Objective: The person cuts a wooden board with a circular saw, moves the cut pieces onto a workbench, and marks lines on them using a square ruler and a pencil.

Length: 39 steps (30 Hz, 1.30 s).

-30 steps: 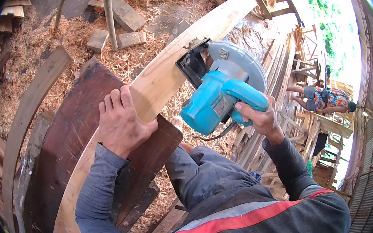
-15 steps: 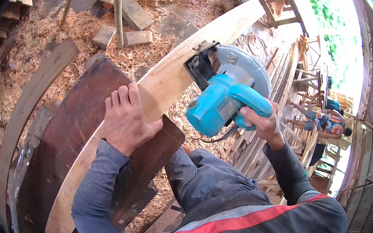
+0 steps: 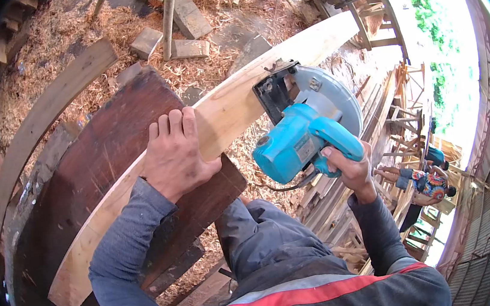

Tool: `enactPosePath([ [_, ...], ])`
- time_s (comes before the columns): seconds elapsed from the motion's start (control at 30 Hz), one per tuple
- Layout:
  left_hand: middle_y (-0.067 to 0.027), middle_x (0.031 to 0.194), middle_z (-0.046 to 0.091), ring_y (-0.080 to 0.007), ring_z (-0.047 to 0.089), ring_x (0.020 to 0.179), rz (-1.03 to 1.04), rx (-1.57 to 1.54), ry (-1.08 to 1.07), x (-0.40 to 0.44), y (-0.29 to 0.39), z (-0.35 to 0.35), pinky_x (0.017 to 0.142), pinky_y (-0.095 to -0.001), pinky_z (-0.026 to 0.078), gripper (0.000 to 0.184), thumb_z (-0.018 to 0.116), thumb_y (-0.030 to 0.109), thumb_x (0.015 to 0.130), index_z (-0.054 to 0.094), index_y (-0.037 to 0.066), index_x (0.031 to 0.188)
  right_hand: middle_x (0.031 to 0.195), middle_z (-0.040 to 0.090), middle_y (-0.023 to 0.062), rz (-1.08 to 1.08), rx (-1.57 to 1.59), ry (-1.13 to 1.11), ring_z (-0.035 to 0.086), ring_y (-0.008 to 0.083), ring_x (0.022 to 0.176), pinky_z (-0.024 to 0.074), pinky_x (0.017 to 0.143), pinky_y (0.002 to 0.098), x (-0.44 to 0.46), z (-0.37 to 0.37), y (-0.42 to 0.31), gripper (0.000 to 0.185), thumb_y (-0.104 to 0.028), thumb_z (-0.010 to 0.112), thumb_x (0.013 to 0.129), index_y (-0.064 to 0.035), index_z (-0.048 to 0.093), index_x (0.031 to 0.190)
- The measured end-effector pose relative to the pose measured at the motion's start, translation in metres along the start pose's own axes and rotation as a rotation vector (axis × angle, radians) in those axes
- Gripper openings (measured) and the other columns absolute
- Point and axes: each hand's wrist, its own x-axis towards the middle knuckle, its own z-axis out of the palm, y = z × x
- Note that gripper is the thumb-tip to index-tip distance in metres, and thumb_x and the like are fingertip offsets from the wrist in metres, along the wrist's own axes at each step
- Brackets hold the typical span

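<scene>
Blue circular saw (image 3: 284, 151): black base (image 3: 273, 94) over the pale plank (image 3: 231, 109), about the same spot along it as a second ago. Your right hand (image 3: 352, 168) is wrapped round its handle (image 3: 338, 137). Your left hand (image 3: 174, 161) lies palm-down across the plank, atop dark timber (image 3: 114, 122); can't tell if those fingers grip. Saw and plank sit slightly lower-right in view. A teal-clad person (image 3: 437, 155) now shows beside the tie-dye-shirted person (image 3: 430, 185).

Teal-clad background person (image 3: 436, 156) now visible
</scene>
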Motion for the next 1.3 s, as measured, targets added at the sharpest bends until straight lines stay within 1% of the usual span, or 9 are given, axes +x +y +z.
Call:
enactPosePath([
  [0.03,-0.0147,0.105,0.050,-0.0296,0.052,0.095,-0.003,-0.001,0.000,0.000,0.000,0.000,0.086,-0.0416,0.044,0.094,0.082,0.047,0.059,0.048,-0.008,0.127,0.061,0.062,0.0009,0.000,-0.001,-0.003,0.055,0.0063,0.051,0.0434,0.048,0.0254,0.000,0.000,0.001,0.014,-0.007,0.072,0.087,0.0038,0.071,0.096],
  [0.1,-0.0146,0.105,0.049,-0.0316,0.051,0.098,-0.017,-0.019,-0.006,-0.001,0.000,0.001,0.086,-0.0424,0.043,0.092,0.082,0.045,0.059,0.046,-0.004,0.128,0.061,0.062,0.0010,0.008,-0.012,-0.002,0.055,0.0063,0.051,0.0433,0.048,0.0255,0.000,-0.001,0.003,0.014,-0.006,0.072,0.087,0.0043,0.071,0.097],
  [0.23,-0.0144,0.105,0.049,-0.0315,0.051,0.098,-0.016,-0.023,-0.002,-0.001,-0.001,0.003,0.087,-0.0424,0.043,0.091,0.082,0.045,0.060,0.046,-0.004,0.127,0.061,0.062,0.0011,-0.018,-0.020,-0.002,0.056,0.0064,0.051,0.0434,0.048,0.0256,0.001,0.000,0.004,0.015,-0.006,0.071,0.087,0.0045,0.070,0.097],
  [0.53,-0.0141,0.105,0.049,-0.0308,0.051,0.096,-0.035,0.004,-0.024,-0.003,0.004,0.001,0.087,-0.0417,0.043,0.092,0.082,0.044,0.058,0.046,-0.004,0.127,0.061,0.062,0.0003,0.022,0.013,0.003,0.055,0.0060,0.051,0.0432,0.048,0.0250,0.000,0.001,-0.001,0.017,-0.006,0.072,0.088,0.0044,0.071,0.101],
  [0.83,-0.0136,0.102,0.048,-0.0303,0.051,0.094,-0.033,-0.014,-0.023,-0.005,0.005,0.003,0.085,-0.0418,0.043,0.091,0.082,0.042,0.058,0.046,-0.004,0.127,0.061,0.062,-0.0004,0.016,0.008,0.005,0.055,0.0054,0.051,0.0426,0.049,0.0242,0.001,0.002,-0.007,0.018,-0.009,0.072,0.088,0.0033,0.072,0.101],
  [1.0,-0.0139,0.102,0.048,-0.0306,0.051,0.093,-0.018,-0.016,0.014,-0.005,0.005,0.003,0.084,-0.0421,0.043,0.091,0.082,0.043,0.059,0.046,-0.004,0.128,0.063,0.064,0.0001,0.004,-0.038,-0.004,0.055,0.0056,0.052,0.0432,0.049,0.0246,0.004,0.001,-0.006,0.019,-0.009,0.073,0.087,0.0031,0.072,0.102],
  [1.1,-0.0140,0.101,0.048,-0.0307,0.051,0.093,-0.023,-0.007,-0.010,-0.005,0.005,0.002,0.084,-0.0417,0.043,0.092,0.082,0.043,0.059,0.046,-0.005,0.128,0.065,0.065,0.0008,0.030,0.015,0.009,0.056,0.0057,0.053,0.0439,0.050,0.0249,0.004,0.003,-0.005,0.019,-0.009,0.073,0.087,0.0031,0.072,0.102],
  [1.3,-0.0140,0.102,0.048,-0.0307,0.051,0.093,-0.026,-0.012,-0.011,-0.007,0.006,0.003,0.085,-0.0417,0.043,0.094,0.082,0.044,0.058,0.045,-0.005,0.129,0.065,0.065,0.0015,0.023,-0.018,0.004,0.057,0.0064,0.054,0.0449,0.051,0.0253,0.004,0.004,-0.007,0.020,-0.009,0.072,0.087,0.0031,0.072,0.102],
])
